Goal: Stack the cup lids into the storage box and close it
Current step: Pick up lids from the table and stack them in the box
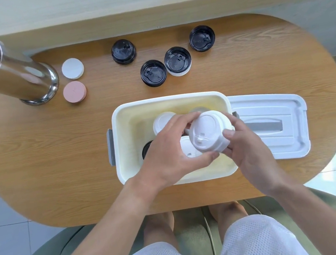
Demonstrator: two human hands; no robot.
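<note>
Together, the left hand (166,157) and right hand (244,149) hold a stack of white lids (210,131) above the open storage box (119,120) on the table (61,161), each grip curled around the stack's rim. Inside the box lie at least two more white lids and one black lid (145,149), partly hidden by the hands. Four black lids wait beyond the box: one far back (123,52), one (153,73), one on a white lid (177,61), one (202,38). One box cover (268,125) lies just right of the box. One white disc (72,68), one pink disc (74,91) and one steel cylinder (14,70) stand at the left.
</note>
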